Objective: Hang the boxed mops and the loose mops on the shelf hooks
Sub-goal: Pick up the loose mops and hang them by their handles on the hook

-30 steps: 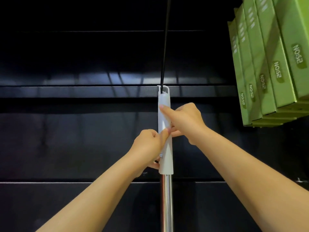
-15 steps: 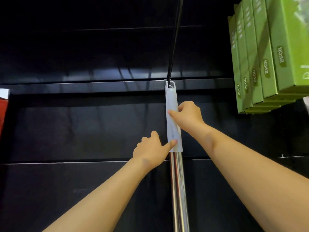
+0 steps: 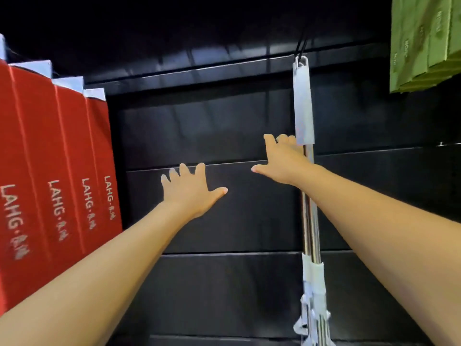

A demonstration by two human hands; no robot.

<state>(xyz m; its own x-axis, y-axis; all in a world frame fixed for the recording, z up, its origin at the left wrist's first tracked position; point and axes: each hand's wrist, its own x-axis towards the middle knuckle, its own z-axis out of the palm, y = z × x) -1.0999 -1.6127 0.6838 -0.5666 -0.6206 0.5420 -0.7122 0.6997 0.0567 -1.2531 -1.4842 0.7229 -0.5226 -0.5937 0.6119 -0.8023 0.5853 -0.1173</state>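
A loose mop (image 3: 303, 106) with a pale grey grip and a chrome pole hangs by its loop from a black shelf hook (image 3: 302, 47) right of centre. My right hand (image 3: 280, 159) is spread just left of the pole, below the grip, its fingertips beside the grip's lower end and holding nothing. My left hand (image 3: 188, 192) is spread in front of the dark back panel, apart from the mop. Red mop boxes (image 3: 50, 171) marked LAHG hang at the left. Green mop boxes (image 3: 424, 43) hang at the top right.
The black slatted back panel (image 3: 212, 126) fills the space between the red boxes and the hanging mop. A white plastic fitting (image 3: 313, 290) sits lower on the mop pole.
Both hands have let go of the mop grip and opened, drawing back to the left. The view has swung left, bringing the red boxes in, and the mop hangs on its own.
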